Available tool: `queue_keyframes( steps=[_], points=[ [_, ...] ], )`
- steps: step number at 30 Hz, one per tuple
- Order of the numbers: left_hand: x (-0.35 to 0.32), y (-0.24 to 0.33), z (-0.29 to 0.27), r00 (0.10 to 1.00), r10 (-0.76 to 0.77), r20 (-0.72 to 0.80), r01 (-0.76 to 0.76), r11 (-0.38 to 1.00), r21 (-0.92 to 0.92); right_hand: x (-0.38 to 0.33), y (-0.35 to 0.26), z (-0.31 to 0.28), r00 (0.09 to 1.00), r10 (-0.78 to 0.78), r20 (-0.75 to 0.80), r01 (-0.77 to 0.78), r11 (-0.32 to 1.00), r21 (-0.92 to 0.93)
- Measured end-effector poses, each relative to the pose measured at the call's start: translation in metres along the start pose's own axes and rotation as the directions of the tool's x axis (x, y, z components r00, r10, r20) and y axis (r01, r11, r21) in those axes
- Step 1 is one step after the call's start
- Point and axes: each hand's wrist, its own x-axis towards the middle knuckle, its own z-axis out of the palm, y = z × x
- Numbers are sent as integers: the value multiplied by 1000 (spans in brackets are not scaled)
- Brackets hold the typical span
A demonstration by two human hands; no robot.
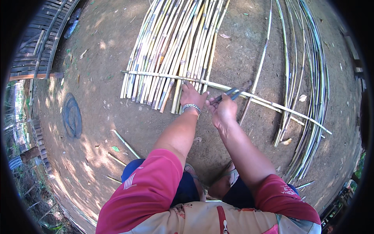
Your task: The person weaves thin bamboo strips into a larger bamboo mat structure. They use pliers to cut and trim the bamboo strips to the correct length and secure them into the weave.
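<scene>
Head view, looking down: a person squats on bare earth over a flat row of split bamboo strips [171,50]. Their left hand [191,96], palm down with fingers spread, presses on a long cross strip [230,89] lying over the row's near ends. Just beside it, the right hand [223,111] is closed around dark-handled pliers [230,93], whose tips meet that strip. Firm downward pressure and a square, close bite should keep the strip from shifting.
</scene>
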Motion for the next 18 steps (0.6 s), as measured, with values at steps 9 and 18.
queue_keyframes(
  steps=[9, 18],
  points=[
    [21, -18, 31, 997, 18, -80, -16, 1000, 26, 0, 4, 19, 971, 135, 199, -140, 990, 14],
    [20, -18, 12, 1000, 2, 14, -2, 1000, 13, 27, 12, 1, 873, 335, 356, -320, 942, -102]
  ],
)
